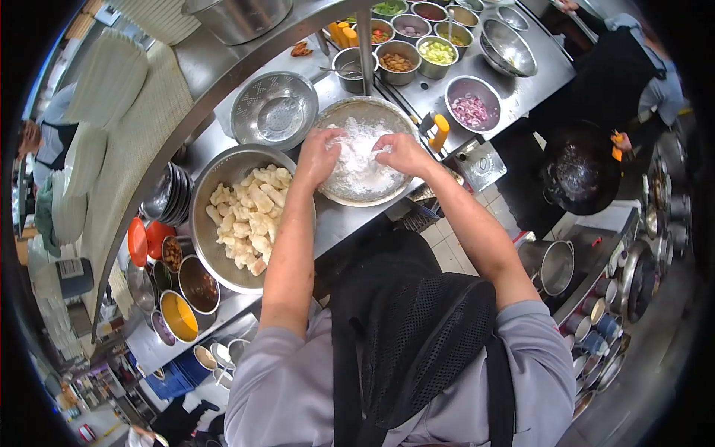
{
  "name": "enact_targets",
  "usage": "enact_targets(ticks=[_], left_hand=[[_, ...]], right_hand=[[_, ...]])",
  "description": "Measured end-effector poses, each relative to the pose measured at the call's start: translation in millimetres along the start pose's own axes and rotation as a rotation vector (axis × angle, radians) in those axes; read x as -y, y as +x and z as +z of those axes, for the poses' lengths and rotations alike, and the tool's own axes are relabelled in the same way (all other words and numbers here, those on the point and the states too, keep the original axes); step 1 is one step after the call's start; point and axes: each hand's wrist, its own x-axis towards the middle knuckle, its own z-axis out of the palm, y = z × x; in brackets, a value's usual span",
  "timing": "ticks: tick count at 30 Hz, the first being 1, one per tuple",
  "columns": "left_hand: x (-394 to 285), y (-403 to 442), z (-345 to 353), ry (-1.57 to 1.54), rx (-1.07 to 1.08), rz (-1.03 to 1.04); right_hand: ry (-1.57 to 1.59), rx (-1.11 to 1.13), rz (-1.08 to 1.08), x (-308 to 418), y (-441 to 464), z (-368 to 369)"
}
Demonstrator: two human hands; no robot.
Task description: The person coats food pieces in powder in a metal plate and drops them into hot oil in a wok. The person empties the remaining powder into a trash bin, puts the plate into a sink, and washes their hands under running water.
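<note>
Seemingly mixing powder (pixel 365 167) in basin (pixel 348 112) with narrow-set fingers of left hand (pixel 319 155) and right hand (pixel 404 155) around unclear contents, calling for gentle turning.

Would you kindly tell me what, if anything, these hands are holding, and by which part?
That cannot be told: the left hand and right hand have their fingers in the white powder in the metal bowl, and any grip is hidden.

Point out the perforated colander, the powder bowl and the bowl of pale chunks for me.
Perforated colander (pixel 249 112): head view, inner wall.
Powder bowl (pixel 365 199): head view, near wall.
Bowl of pale chunks (pixel 202 223): head view, left inner wall.
</note>
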Motion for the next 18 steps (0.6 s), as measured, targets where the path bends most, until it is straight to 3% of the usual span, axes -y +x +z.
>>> enact_targets(ticks=[5, 6, 10, 11, 13, 15, 18], left_hand=[[4.4, 10.5, -11.7, 0.097, -0.089, 0.112], [-4.6, 8.6, -17.0, 0.068, -0.068, 0.118], [13.2, 23.0, -16.7, 0.014, -0.038, 0.131], [14.2, 28.0, -15.3, -0.116, -0.037, 0.135], [-6.1, 43.8, -16.8, -0.042, 0.048, 0.222], [-68.7, 38.0, 3.6, -0.236, 0.106, 0.218], [-143.8, 35.1, 54.3, -0.024, 0.234, 0.477]], right_hand=[[-0.014, -0.162, -0.056, -3.8, -11.3, 8.2], [-0.024, -0.205, -0.019, -2.2, -16.8, 8.8], [0.182, -0.395, -0.226, -16.5, -51.8, 9.7], [0.165, -0.429, -0.184, -9.3, -72.6, 0.7], [0.140, -0.603, -0.168, 0.8, -124.7, -17.3], [0.187, -0.729, -0.071, -0.8, -184.2, -31.0], [0.148, -0.960, 0.062, -19.2, -280.6, -29.3]])
